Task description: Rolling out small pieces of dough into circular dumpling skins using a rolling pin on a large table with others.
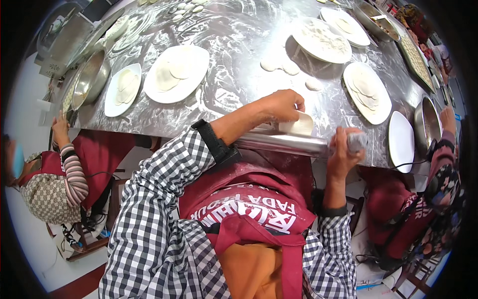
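Observation:
My left hand point(283, 105) pinches the upper edge of a thin round dough sheet point(303, 124) that lies at the near edge of the steel table. Just in front of me lies a metal rolling pin point(287, 142), sideways along that edge against the sheet's near side. At the pin's right end, my right hand point(343, 149) grips its grey handle point(357, 142). My left forearm covers the pin's other end. Beyond my hands sit small dough pieces point(290, 68) and a single dough lump point(313, 85) on the floured steel.
White plates point(194, 88) point(111, 108) point(386, 112) bear stacked dough rounds. A plate of flour point(322, 39) stands farther back. Steel bowls point(101, 71) point(420, 116) and a white plate point(401, 144) flank the workspace. One co-worker point(74, 175) sits left, another person point(407, 213) right.

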The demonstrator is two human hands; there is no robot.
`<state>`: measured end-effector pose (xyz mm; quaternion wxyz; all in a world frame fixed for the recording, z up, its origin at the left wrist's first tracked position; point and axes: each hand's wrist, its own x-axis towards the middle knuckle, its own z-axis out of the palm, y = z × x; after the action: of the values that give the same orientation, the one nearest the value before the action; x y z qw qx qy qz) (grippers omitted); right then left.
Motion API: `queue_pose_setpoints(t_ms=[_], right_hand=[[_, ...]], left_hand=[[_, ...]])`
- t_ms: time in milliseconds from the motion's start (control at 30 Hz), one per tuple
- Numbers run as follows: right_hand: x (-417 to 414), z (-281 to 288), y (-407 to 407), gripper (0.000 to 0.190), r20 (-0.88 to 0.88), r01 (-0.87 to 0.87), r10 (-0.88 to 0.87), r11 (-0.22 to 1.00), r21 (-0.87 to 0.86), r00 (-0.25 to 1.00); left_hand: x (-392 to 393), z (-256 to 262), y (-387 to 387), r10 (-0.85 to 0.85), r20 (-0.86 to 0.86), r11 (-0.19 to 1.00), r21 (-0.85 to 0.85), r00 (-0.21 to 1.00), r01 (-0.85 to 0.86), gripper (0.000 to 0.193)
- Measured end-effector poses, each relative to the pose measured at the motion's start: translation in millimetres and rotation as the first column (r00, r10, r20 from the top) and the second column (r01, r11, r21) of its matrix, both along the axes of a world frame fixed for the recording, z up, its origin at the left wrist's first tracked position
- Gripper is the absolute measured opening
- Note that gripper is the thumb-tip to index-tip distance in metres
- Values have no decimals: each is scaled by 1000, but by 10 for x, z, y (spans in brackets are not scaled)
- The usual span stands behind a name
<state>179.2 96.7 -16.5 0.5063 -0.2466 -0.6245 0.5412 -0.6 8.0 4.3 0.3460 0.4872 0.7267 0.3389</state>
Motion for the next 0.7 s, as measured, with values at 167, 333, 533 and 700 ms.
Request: queue_pose_setpoints(t_ms=[167, 333, 533, 700], right_hand=[[-532, 33, 289, 14, -35, 27, -25, 999, 41, 999], [-216, 20, 115, 13, 22, -4, 4, 1000, -15, 1000], [154, -39, -92, 12, -4, -31, 31, 992, -122, 1000], [102, -16, 13, 12, -27, -82, 81, 996, -36, 996]], left_hand=[[103, 14, 96, 39, -209, 995, 93, 977, -20, 23], [116, -11, -25, 8, -292, 999, 47, 956, 6, 25], [-73, 11, -276, 68, -145, 995, 83, 987, -56, 29], [-782, 106, -828, 285, 13, 924, 261, 958, -279, 30]])
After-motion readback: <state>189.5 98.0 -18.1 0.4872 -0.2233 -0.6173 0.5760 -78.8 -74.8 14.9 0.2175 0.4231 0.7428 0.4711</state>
